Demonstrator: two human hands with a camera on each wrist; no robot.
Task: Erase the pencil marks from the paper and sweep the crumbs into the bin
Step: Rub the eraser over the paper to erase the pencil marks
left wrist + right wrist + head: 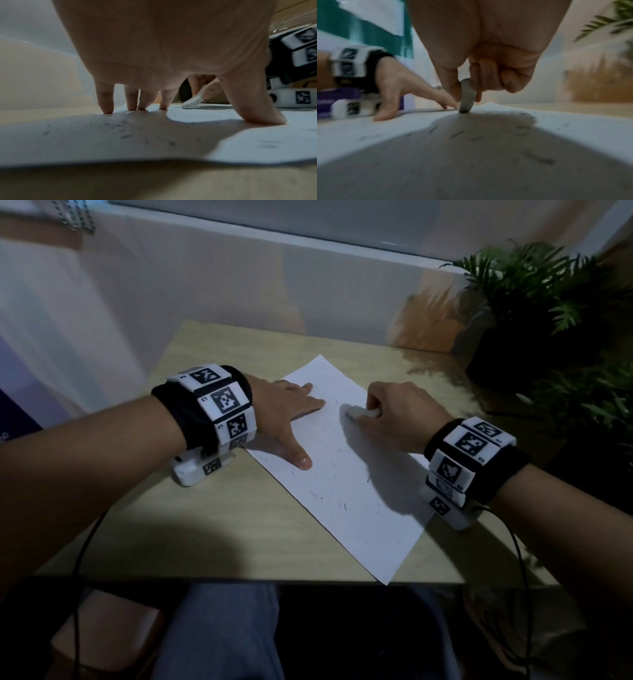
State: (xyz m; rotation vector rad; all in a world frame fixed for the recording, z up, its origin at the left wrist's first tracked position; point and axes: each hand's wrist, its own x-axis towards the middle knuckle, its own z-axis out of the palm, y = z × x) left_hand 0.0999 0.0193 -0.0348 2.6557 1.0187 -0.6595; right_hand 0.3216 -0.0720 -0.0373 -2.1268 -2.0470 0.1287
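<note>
Your right hand (399,414) pinches the eraser (359,414) between thumb and curled fingers, its tip on the far part of the paper (346,494). Your left hand (284,419) presses the paper's left edge with straight, spread fingers. Crumbs (337,505) lie scattered across the sheet.

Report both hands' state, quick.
Left hand: open, fingers flat on the white paper sheet.
Right hand: closed, pinching the white rubber eraser against the sheet.
</note>
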